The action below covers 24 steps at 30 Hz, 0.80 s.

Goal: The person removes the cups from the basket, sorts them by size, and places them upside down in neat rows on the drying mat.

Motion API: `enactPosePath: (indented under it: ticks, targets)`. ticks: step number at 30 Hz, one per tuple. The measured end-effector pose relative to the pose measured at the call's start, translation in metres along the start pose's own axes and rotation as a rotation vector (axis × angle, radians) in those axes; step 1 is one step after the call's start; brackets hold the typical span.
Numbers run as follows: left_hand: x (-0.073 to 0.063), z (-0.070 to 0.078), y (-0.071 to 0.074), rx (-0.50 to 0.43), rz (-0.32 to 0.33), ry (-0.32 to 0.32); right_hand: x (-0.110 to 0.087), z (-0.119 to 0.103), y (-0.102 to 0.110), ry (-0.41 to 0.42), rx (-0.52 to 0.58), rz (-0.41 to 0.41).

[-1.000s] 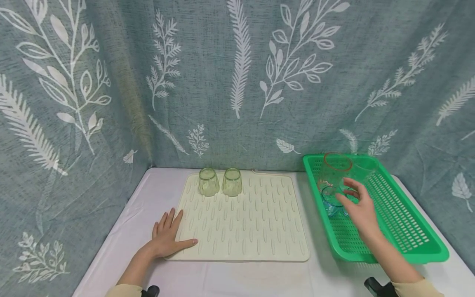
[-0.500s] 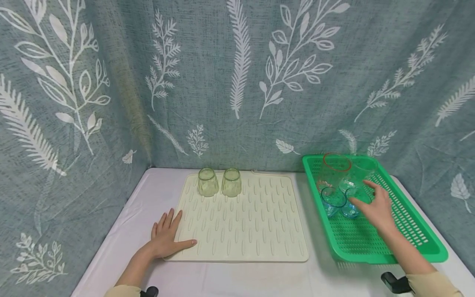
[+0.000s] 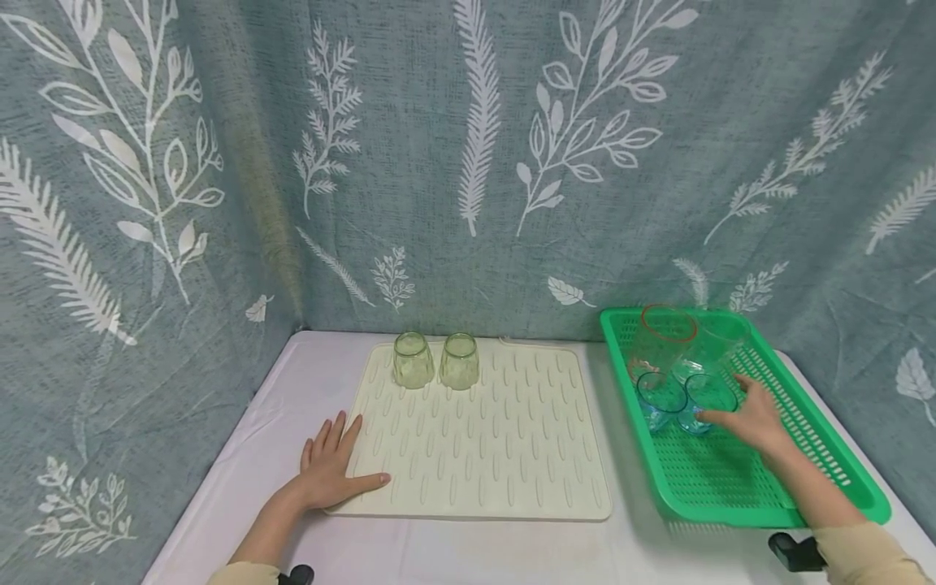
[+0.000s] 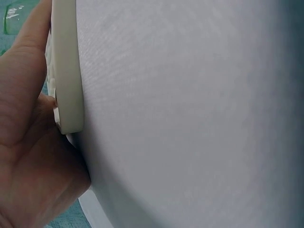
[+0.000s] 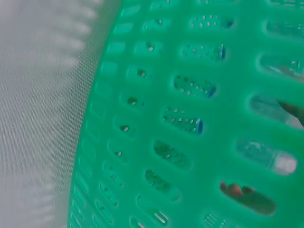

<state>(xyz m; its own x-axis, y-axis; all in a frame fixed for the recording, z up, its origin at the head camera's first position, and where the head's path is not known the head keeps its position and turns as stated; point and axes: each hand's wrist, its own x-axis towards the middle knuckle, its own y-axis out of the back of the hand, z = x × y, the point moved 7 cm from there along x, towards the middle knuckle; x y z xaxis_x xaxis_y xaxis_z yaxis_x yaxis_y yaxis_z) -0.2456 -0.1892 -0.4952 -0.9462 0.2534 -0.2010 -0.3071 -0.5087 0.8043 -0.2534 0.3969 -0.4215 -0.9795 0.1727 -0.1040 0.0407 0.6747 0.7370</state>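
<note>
My left hand [image 3: 332, 463] lies with spread fingers on the left edge of a cream drying mat [image 3: 512, 439], its thumb across the front corner. In the left wrist view the palm [image 4: 28, 185] is beside the mat's thick edge [image 4: 69, 71]. At the right, my right hand [image 3: 756, 416] is down in a green basket [image 3: 658, 479], thumb and fingers round a blue-tinted drinking glass [image 3: 695, 421]. Another blue glass [image 3: 658, 413] stands left of it. The right wrist view looks through the basket's slotted side [image 5: 156, 123]; bits of fingers [image 5: 237, 190] and glass show through the slots.
Two green glasses [image 3: 413, 366] stand upside down at the back left of the mat. Behind the blue glasses in the basket are a red-rimmed clear glass [image 3: 658, 345] and another clear glass [image 3: 720, 337]. A patterned curtain [image 3: 409, 162] hangs behind the white table [image 3: 468, 552].
My right hand moved from above the left blue glass to the right, then lowered around the right blue glass. The left hand stays in place on the mat.
</note>
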Motion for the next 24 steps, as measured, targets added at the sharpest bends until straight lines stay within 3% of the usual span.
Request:
enactPosePath:
  ticks: [11,24]
  targets:
    - [0.003,-0.006,-0.003,-0.002,0.043,-0.026,0.006,0.015,-0.018,-0.123,0.204,-0.207]
    - [0.001,-0.002,-0.001,0.015,0.012,-0.004,0.004,0.021,-0.024,-0.161,0.312,-0.242]
